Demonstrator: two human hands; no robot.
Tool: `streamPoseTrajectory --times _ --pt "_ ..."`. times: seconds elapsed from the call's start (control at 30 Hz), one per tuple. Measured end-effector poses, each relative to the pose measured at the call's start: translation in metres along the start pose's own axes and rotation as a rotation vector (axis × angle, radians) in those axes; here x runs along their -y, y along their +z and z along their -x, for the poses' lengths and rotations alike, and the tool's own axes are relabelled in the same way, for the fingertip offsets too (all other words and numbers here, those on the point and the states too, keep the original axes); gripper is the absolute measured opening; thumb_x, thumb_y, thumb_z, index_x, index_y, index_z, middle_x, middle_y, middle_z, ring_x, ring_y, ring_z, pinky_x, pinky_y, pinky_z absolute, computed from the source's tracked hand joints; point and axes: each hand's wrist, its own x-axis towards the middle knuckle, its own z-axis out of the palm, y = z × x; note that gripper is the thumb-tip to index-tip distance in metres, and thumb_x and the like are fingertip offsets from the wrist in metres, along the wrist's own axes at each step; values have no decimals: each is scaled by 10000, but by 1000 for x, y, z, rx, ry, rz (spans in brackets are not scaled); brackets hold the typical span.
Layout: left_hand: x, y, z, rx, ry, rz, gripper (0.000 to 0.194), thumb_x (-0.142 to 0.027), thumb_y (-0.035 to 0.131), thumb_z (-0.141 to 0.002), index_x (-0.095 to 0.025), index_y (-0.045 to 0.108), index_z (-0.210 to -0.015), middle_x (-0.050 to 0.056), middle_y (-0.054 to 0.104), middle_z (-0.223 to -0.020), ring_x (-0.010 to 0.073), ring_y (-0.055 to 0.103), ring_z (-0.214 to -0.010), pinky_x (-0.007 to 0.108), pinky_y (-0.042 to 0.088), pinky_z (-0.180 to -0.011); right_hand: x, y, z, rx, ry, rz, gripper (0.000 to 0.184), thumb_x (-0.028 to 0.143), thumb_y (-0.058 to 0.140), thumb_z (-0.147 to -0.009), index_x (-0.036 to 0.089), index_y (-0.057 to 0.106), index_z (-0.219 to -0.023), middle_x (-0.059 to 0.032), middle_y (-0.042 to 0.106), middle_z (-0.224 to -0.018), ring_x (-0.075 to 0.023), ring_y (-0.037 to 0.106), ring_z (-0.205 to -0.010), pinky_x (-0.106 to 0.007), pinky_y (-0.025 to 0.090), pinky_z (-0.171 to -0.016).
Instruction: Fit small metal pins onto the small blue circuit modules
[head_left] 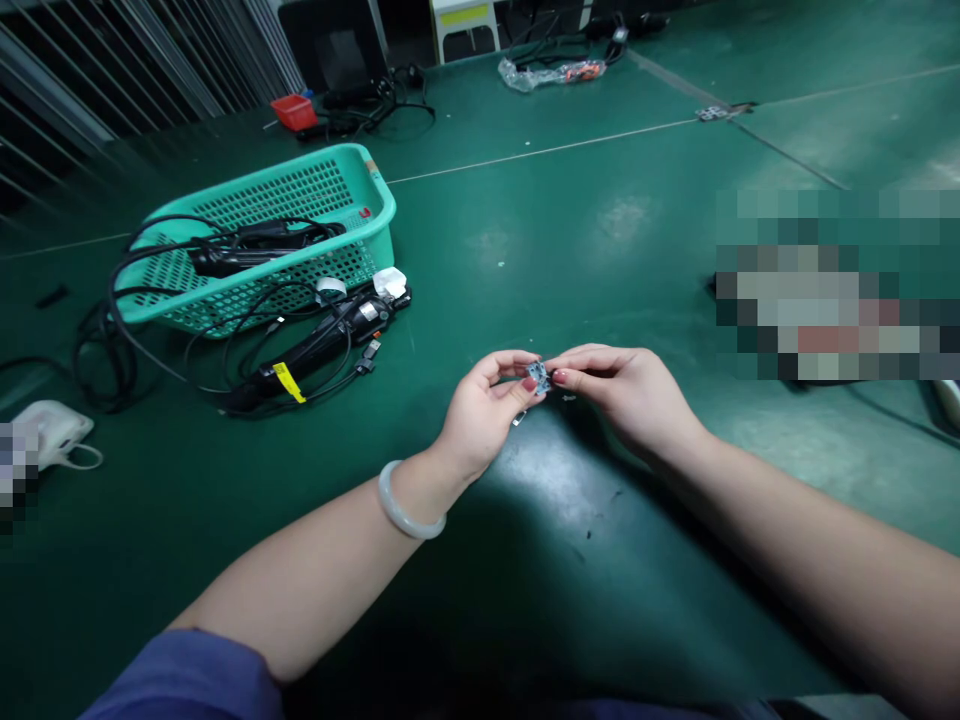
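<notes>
Right of the basket [382, 242], left hand [478, 418] and right hand [641, 392] pinch the part [537, 374] (light, steady fingertips suit it)!

A workshop — green worktable [480, 290], basket [360, 260] of black cabled devices [240, 260].

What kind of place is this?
Probably a workshop: there's a big green worktable, a basket of black cables, and hands fiddling with a tiny part.
</notes>
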Motion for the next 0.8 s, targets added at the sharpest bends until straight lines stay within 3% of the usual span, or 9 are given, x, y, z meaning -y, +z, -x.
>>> streamPoseTrajectory --times 0.27,0.57,0.8 --pt "-2 0 -1 20 24 -20 208 -169 748 -673 -174 663 -863 10 668 -886 98 640 -806 241 531 -771 2 2 2 -79 -121 146 79 274 700 -698 218 754 -712 -34 706 -787 -175 640 -747 -324 521 -756" --pt "-2 0 1 -23 99 -234 236 -175 680 -739 -179 712 -973 50 721 -944 121 674 -802 281 552 -817 2 6 7 -178 -237 295 69 222 671 -744 223 738 -728 -20 691 -760 -161 635 -714 -313 520 -719" --pt "-1 -4 6 -18 329 -585 298 -216 622 -795 -220 692 -1084 64 699 -1052 133 663 -884 268 543 -845 4 6 10 -224 -322 454 91 192 656 -773 224 722 -719 -15 688 -756 -156 637 -704 -302 517 -683"
